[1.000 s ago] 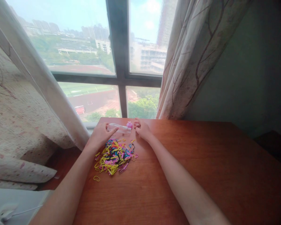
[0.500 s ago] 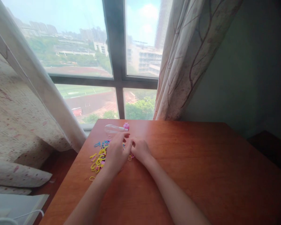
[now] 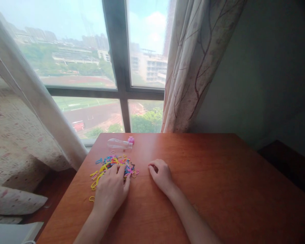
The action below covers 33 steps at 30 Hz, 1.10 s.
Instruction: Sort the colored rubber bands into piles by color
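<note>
A heap of small coloured rubber bands (image 3: 109, 164), yellow, pink, blue and black, lies on the left part of a reddish wooden table (image 3: 205, 176). My left hand (image 3: 111, 190) lies flat on the near side of the heap, fingers stretched out over the bands. My right hand (image 3: 160, 175) rests on the bare wood just right of the heap, fingers curled under; what they hold, if anything, is hidden. A clear plastic bottle (image 3: 118, 144) lies on its side beyond the heap near the window, a pink cap (image 3: 130, 139) at its right end.
The table's far edge meets a window (image 3: 112, 67) with a dark frame. Patterned curtains hang at the left (image 3: 20, 135) and right (image 3: 190, 67). A dark wall stands at the right. One yellow band (image 3: 92, 199) lies apart near the left table edge.
Both hands drew back from the bottle toward me. The left hand came down flat on the heap of bands; the right hand moved off to the wood beside it.
</note>
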Tool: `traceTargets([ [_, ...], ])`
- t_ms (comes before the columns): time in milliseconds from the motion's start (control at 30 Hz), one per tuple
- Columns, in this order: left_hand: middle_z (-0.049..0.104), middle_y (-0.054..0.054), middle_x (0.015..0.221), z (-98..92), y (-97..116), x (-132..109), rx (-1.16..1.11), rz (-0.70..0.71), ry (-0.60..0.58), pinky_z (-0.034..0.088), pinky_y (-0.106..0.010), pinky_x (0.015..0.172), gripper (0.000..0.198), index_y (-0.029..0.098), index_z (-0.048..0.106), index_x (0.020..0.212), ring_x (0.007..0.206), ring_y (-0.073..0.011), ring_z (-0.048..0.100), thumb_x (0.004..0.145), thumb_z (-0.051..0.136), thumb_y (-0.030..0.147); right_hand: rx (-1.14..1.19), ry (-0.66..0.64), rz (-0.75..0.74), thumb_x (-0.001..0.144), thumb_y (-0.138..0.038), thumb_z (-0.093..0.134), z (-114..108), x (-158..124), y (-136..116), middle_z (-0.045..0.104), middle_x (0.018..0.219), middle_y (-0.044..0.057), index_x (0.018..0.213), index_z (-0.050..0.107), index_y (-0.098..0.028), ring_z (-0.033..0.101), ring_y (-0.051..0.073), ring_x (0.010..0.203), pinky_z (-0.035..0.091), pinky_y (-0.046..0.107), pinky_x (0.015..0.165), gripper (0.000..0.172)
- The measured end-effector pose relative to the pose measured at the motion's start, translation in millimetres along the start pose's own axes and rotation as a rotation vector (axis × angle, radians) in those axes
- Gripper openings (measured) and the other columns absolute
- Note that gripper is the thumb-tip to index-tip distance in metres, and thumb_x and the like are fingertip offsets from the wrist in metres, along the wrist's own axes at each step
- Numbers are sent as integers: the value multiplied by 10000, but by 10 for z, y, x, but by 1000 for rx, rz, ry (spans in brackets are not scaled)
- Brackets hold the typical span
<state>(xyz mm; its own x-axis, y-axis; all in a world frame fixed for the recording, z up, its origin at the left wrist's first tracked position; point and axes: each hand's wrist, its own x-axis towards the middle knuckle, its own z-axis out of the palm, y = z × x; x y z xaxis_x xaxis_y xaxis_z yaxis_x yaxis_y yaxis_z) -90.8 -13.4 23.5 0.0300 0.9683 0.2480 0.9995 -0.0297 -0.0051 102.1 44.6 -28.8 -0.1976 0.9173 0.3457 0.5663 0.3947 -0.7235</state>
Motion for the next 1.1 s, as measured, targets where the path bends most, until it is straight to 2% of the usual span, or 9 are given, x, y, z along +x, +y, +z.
traceTargets([
  [133,630,-158,1238,76,62,70,-53,50,9,433,-417,892,334,182,639,1153,1116,-308,577,891,496,330,13,9,14,837,-111,587,-6,-30,-16,691,823,31,833,705,-210,608,183,789,448,270,733,155],
  [300,633,-134,1288,20,242,60,-34,32,62,410,-458,875,305,218,661,1128,1174,-328,542,899,483,315,43,20,30,834,-110,579,-58,-119,-48,702,844,29,857,710,-220,626,186,816,466,271,747,172],
  [400,642,-136,1279,-25,394,41,-79,85,94,394,-478,884,283,219,668,1103,1173,-337,542,887,500,290,63,30,37,836,-109,562,-85,-159,-64,704,839,30,860,712,-220,629,187,804,476,274,743,188],
  [567,667,-142,1212,-14,644,88,-215,199,74,381,-505,927,253,198,661,1074,1134,-334,563,871,513,227,94,46,43,821,-84,537,-84,-149,-58,716,875,35,871,718,-220,641,191,836,493,284,775,232],
  [733,675,-142,1150,130,796,98,-431,181,1,439,-440,922,293,188,628,1111,1056,-288,611,870,464,164,111,68,61,816,-79,509,-119,-113,-15,714,860,28,867,714,-225,653,181,812,502,267,745,256],
  [833,702,-109,1090,258,867,40,-515,186,-46,504,-339,822,413,211,535,1265,956,-233,678,862,456,168,94,97,80,821,-93,493,-182,-87,16,700,827,32,829,697,-221,649,185,788,493,264,722,241],
  [933,727,-60,913,360,883,-4,-614,156,-131,511,-304,706,460,240,448,1341,816,-224,716,882,437,220,71,95,88,830,-97,480,-235,-67,18,699,804,31,822,688,-218,652,183,764,484,257,702,241],
  [1000,711,-42,827,400,864,-7,-722,115,-166,495,-303,660,420,246,440,1311,761,-230,713,892,421,251,59,64,84,836,-99,479,-251,-70,-4,706,788,22,842,694,-226,658,177,730,478,247,677,249],
  [1100,680,-34,742,425,827,8,-828,73,-168,467,-309,597,279,280,475,1153,678,-229,688,882,411,265,48,-7,63,844,-123,505,-260,-98,-56,724,792,10,857,708,-266,673,180,723,473,240,670,248],
])
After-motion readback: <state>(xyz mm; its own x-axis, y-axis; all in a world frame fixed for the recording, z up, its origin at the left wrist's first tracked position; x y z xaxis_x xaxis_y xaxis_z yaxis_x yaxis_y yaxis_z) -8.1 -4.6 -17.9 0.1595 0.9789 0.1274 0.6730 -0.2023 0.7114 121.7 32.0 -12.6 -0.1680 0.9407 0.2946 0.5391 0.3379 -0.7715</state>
